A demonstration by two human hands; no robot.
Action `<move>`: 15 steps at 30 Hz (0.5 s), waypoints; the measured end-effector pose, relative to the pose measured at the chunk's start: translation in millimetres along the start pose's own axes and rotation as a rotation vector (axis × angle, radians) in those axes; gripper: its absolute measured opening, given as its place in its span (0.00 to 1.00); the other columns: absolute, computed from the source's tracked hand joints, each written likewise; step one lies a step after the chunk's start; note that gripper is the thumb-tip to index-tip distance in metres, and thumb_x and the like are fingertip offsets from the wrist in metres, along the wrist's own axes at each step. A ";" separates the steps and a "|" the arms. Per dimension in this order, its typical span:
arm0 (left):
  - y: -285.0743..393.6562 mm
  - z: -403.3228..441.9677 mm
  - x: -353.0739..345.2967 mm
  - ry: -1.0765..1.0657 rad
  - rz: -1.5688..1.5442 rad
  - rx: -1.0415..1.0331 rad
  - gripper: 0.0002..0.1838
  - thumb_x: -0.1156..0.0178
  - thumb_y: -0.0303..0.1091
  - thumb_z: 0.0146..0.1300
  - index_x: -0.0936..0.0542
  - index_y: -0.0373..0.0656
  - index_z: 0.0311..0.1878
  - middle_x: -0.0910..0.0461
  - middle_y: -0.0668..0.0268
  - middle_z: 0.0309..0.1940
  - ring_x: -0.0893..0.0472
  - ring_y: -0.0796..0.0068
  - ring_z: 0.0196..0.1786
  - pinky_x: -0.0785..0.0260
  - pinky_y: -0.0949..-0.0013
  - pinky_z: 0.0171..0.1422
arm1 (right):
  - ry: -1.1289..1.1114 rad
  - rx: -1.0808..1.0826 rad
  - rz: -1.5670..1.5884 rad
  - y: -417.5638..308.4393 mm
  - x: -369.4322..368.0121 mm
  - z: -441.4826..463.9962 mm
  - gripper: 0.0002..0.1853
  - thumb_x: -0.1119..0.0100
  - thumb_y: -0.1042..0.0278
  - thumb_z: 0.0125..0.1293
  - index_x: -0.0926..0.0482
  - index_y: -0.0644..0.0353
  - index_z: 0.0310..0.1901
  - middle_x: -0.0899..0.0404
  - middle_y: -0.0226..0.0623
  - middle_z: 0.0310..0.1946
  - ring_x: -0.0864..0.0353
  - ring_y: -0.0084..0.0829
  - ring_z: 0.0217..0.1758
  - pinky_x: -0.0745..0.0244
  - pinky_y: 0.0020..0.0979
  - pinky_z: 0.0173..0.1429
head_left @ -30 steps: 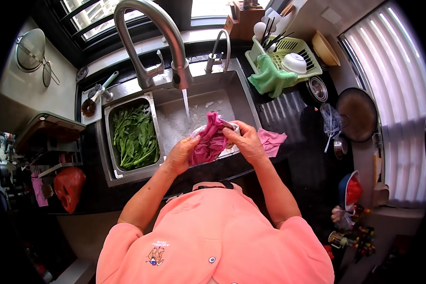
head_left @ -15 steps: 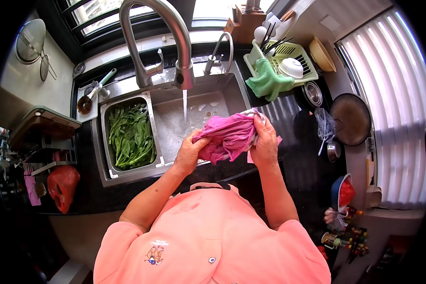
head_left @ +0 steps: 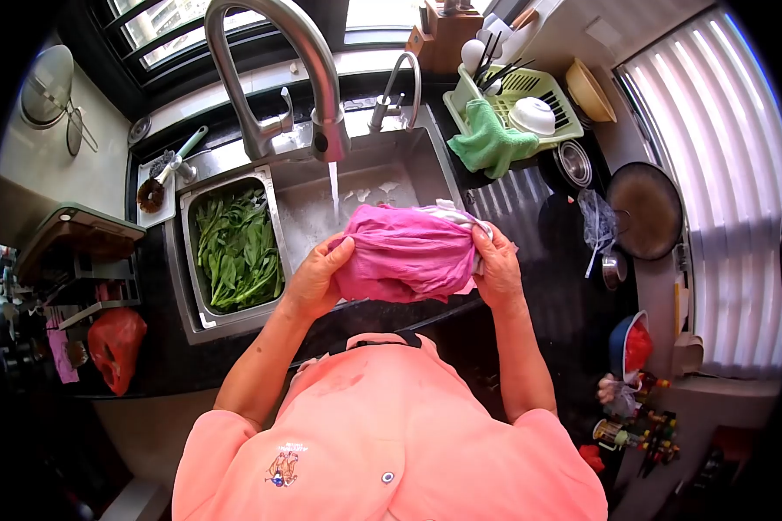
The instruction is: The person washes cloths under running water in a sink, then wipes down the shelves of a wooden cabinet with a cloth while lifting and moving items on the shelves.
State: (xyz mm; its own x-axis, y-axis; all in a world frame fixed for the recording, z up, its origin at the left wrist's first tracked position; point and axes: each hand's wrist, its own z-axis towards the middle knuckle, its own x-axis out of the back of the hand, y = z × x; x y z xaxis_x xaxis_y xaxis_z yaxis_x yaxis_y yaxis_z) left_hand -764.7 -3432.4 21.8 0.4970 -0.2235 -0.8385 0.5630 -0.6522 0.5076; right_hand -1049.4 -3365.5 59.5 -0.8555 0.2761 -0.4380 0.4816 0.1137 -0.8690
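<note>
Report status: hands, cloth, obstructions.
Left hand gripping one side of pink cloth, right hand the other. Cloth spread between them. Faucet running beyond; nothing visibly in the way.

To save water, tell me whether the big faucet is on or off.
On: a stream of water falls from the big faucet into the sink.

Single head-worn view, shot from above the chest, aimed forward and steeply down. Very wide lens: straight edges are bowed, corners are lost to a black rounded border. Coral shirt (head_left: 347,417) is seen closest, filling bottom centre. Left hand (head_left: 316,280) and right hand (head_left: 499,269) are covered at arm's reach, either side of frame centre, where pink cloth (head_left: 408,256) is framed. Sink (head_left: 308,195) is looked down into at upper left of centre. Window (head_left: 152,26) is clipped at top edge; ribbed panel (head_left: 712,217) is caught at right.
</note>
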 end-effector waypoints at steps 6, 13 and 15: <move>-16.1 16.6 30.0 0.221 -0.116 0.017 0.18 0.48 0.40 0.78 0.24 0.38 0.62 0.19 0.60 0.57 0.19 0.70 0.59 0.26 0.64 0.67 | 0.122 0.188 0.184 -33.8 31.2 -18.5 0.15 0.51 0.58 0.79 0.21 0.57 0.55 0.16 0.32 0.49 0.17 0.29 0.54 0.23 0.35 0.61; -16.4 17.5 25.9 0.272 0.091 -0.041 0.15 0.43 0.38 0.76 0.22 0.40 0.58 0.17 0.69 0.47 0.17 0.79 0.47 0.24 0.71 0.54 | 0.347 0.132 -0.688 -61.0 86.5 -34.9 0.18 0.49 0.56 0.80 0.20 0.61 0.56 0.17 0.28 0.48 0.20 0.18 0.48 0.26 0.25 0.55; -5.1 11.9 -12.1 0.272 0.142 -0.057 0.14 0.41 0.35 0.74 0.21 0.39 0.57 0.17 0.71 0.44 0.18 0.81 0.44 0.25 0.74 0.52 | 0.334 0.242 -0.483 -67.9 69.6 -34.1 0.18 0.49 0.55 0.80 0.20 0.61 0.56 0.17 0.29 0.49 0.20 0.19 0.49 0.26 0.26 0.55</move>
State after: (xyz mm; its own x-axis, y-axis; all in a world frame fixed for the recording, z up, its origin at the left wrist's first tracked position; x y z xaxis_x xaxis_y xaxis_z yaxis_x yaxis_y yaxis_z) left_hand -781.5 -3435.0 27.1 0.7278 -0.1024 -0.6781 0.5073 -0.5849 0.6328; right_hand -1135.2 -3321.4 95.9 -0.8412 0.5350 0.0778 -0.0336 0.0920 -0.9952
